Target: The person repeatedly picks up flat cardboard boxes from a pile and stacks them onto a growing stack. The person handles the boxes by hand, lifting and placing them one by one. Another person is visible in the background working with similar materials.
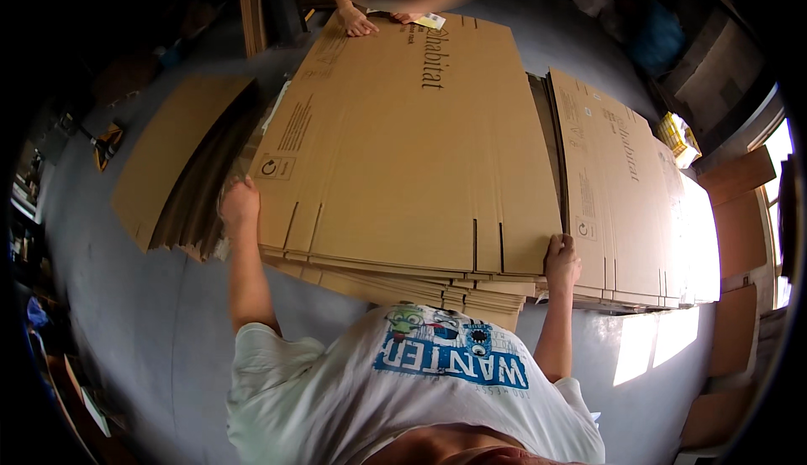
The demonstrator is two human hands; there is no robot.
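A large flattened cardboard box (pixel 395 154) lies in front of me on top of a stack of similar flattened boxes (pixel 487 301), whose near edges fan out below it. At its left edge my left hand (pixel 240 202) is closed on the side, its fingers partly hidden. My right hand (pixel 562 261) grips the near right corner with curled fingers, close to the neighbouring stack. Across the stack, another person's hand (pixel 359 24) rests on the far edge of the same box. That person's other hand (pixel 407 18) is beside a small paper with yellow on it (pixel 430 21).
A second stack of flattened boxes (pixel 609 187) stands close on the right, partly in bright sun. More cardboard (pixel 181 150) is piled on the left. A yellow-and-white package (pixel 679 139) sits beyond the right stack. Cardboard panels (pixel 738 234) lean along the right wall.
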